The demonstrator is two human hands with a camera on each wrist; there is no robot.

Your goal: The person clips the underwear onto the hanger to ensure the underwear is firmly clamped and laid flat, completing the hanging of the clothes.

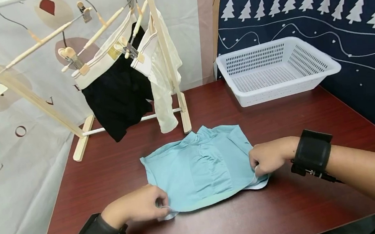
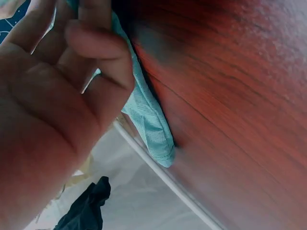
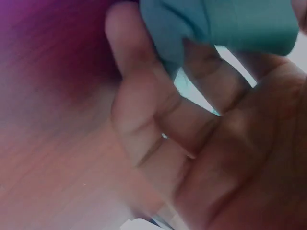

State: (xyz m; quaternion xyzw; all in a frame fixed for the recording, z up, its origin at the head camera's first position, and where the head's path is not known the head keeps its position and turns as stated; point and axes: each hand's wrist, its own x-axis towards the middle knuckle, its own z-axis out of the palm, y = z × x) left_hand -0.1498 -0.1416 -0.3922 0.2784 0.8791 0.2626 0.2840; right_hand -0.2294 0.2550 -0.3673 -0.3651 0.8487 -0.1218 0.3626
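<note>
A light blue pair of underpants (image 1: pixel 207 168) lies spread on the table, its gathered middle panel facing up and its waist edge toward me. At the near left corner of that edge, my left hand (image 1: pixel 142 204) pinches the cloth between thumb and fingers. My right hand (image 1: pixel 271 156) grips the right side, where part of the lower layer shows beneath. The left wrist view has the blue cloth (image 2: pixel 148 124) running past the thumb. In the right wrist view a fold of the underpants (image 3: pixel 254 24) sits against the fingers, somewhat blurred.
A wooden rack (image 1: pixel 166 53) stands at the back left. Black shorts (image 1: pixel 116 98) and a white garment (image 1: pixel 160 77) hang there from clip hangers; another hanger (image 1: pixel 40 42) is bare. At the back right is a white plastic basket (image 1: pixel 285 90). The table (image 1: pixel 322 202) is dark red wood.
</note>
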